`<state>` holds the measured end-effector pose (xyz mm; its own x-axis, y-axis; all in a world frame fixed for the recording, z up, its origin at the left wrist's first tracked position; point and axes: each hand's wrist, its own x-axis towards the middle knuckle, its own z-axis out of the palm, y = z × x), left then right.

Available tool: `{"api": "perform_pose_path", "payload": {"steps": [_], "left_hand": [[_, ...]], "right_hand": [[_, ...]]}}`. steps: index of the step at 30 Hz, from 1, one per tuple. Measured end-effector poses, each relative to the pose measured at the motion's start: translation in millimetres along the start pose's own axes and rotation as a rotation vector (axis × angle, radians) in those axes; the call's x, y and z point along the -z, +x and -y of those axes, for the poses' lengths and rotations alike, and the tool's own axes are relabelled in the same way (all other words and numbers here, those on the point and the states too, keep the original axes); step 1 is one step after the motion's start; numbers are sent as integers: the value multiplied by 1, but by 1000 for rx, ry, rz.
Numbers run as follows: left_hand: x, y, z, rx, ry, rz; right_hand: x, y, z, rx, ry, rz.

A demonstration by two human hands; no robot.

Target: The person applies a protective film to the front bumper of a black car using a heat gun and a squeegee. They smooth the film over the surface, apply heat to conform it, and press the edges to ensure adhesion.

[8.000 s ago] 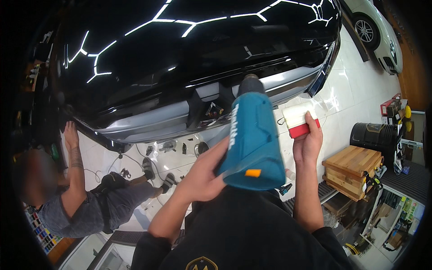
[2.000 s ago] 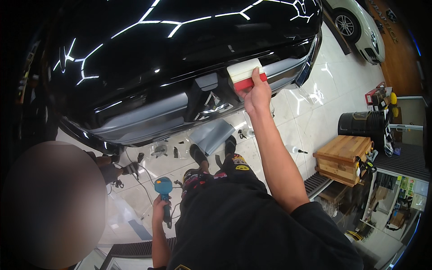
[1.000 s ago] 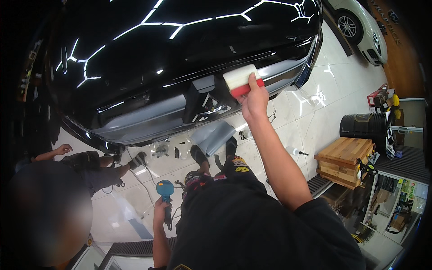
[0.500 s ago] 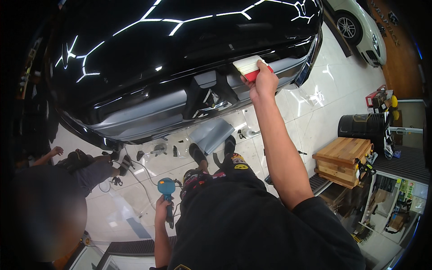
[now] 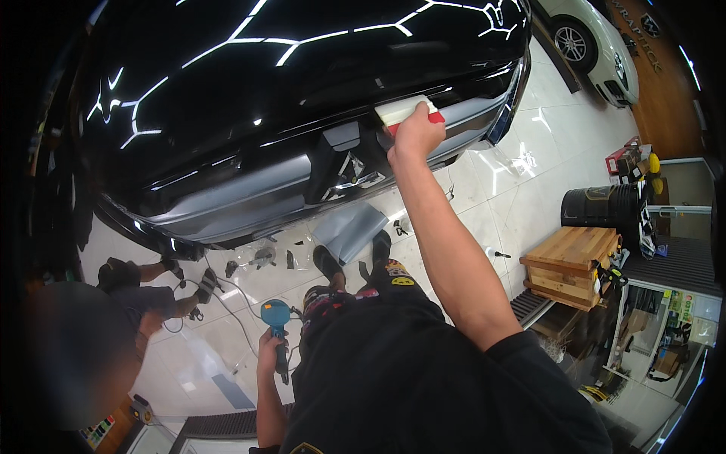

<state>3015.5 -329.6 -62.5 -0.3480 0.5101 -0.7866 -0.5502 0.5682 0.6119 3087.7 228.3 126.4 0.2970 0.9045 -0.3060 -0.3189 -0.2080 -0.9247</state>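
My right hand (image 5: 420, 135) reaches out to the black car (image 5: 318, 83), its fingers wrapped round a white and red squeegee (image 5: 395, 113). The squeegee is at the car's end panel, right of the dark recess in the middle; the hand hides part of it, and I cannot tell whether it touches. Satin grey film (image 5: 234, 189) covers the band left of that recess, and a similar grey stretch lies beyond my right hand. Low at my left side, my left hand (image 5: 269, 349) grips the handle of a teal heat gun (image 5: 275, 312).
A crouching person (image 5: 151, 299) is at the left, near a cord (image 5: 234, 291) on the tiles. A sheet of grey film (image 5: 349, 231) lies by my feet, with small dark parts around. A wooden box (image 5: 571, 257), a black drum (image 5: 601, 206) and a white car (image 5: 597, 45) stand at the right.
My right hand and the squeegee have shifted left along the panel toward the middle recess. The heat gun stays low in my left hand. The other person's arm and body have changed position.
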Motion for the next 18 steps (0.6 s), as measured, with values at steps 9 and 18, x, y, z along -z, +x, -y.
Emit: {"api": "perform_pose_path", "payload": {"steps": [9,18], "left_hand": [[13,13,-10,-23,31,40],[14,10,-12,26,-3,25]], "right_hand": [[88,16,-7,-195,467,308],[126,43,16,-243,0,545]]}}
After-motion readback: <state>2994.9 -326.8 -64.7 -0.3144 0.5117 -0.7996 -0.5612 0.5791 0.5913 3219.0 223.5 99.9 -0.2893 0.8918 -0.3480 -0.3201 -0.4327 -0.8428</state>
